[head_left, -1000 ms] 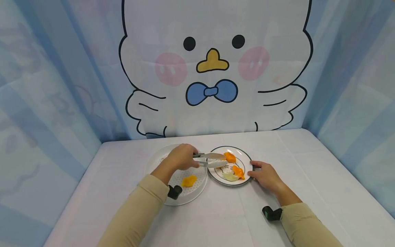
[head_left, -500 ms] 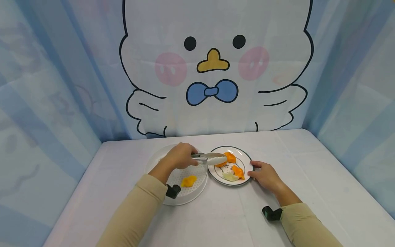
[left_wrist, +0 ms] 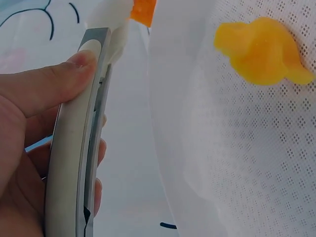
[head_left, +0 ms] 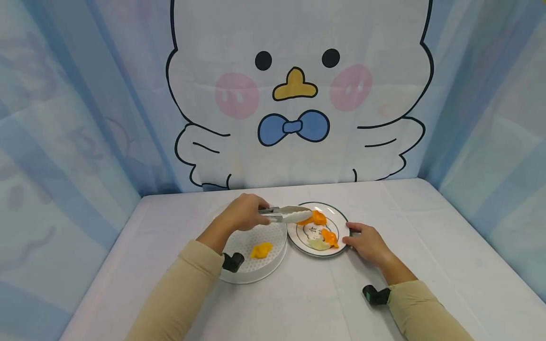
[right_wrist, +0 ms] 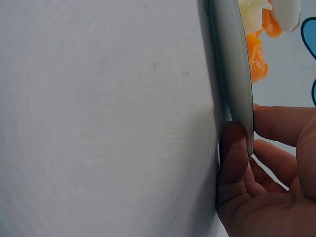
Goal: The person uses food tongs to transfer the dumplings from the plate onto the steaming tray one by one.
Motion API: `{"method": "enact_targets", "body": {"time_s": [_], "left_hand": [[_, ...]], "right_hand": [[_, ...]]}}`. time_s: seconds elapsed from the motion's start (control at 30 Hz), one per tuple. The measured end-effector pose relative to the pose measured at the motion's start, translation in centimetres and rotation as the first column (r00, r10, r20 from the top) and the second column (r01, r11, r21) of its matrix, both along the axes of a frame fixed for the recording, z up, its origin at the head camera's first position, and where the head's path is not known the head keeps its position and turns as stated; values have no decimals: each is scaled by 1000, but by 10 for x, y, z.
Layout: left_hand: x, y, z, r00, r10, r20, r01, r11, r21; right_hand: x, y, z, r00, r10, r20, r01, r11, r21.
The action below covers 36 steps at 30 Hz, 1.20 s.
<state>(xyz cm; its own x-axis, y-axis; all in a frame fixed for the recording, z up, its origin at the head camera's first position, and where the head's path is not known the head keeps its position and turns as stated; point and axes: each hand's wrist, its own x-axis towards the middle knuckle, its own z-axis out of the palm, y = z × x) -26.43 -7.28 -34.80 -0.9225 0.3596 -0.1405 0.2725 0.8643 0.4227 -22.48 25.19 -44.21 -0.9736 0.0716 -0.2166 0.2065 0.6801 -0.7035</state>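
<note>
My left hand [head_left: 242, 213] grips a pair of tongs [head_left: 281, 217] with pale handles and white tips, the thumb pressed along one handle [left_wrist: 69, 143]. Their tips overlap the left part of a white plate [head_left: 339, 220] with a dark rim. Soft, lumpy orange pieces [head_left: 329, 237] and a pale greenish one [head_left: 318, 244] lie on this plate. An orange piece [left_wrist: 143, 11] shows right at the tong tips; I cannot tell if they hold it. My right hand [head_left: 370, 244] pinches the plate's right rim, thumb and fingers on opposite faces of the edge [right_wrist: 242, 98].
A round white perforated steamer tray [head_left: 239, 244] stands left of the plate, close to its edge. One yellow lumpy piece [head_left: 261, 250] lies in it. The white-covered table [head_left: 307, 303] ends at a cartoon-printed curtain [head_left: 294, 156] behind, with curtains on both sides.
My left hand has moved slightly left and back with the tongs. Their tips, spread apart a second ago, came closer together, and more orange shows under them. The right hand and plate stay put.
</note>
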Motion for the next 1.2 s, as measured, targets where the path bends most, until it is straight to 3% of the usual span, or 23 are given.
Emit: {"method": "enact_targets", "body": {"time_s": [0.3,0.67,1.2], "left_hand": [[4,-20,14,1000,7,-24,-7,1000,18],[12,-60,24,999,13,-32,-12,1000,26],[18,-108,11,993,99,56,-101,994,34]], "right_hand": [[-1,-1,1,1000,-1,0,1,1000,-1],[-2,-2,2,1000,4,-1,-4,1000,13],[0,-1,2,1000,3,2,-3,1000,17]]}}
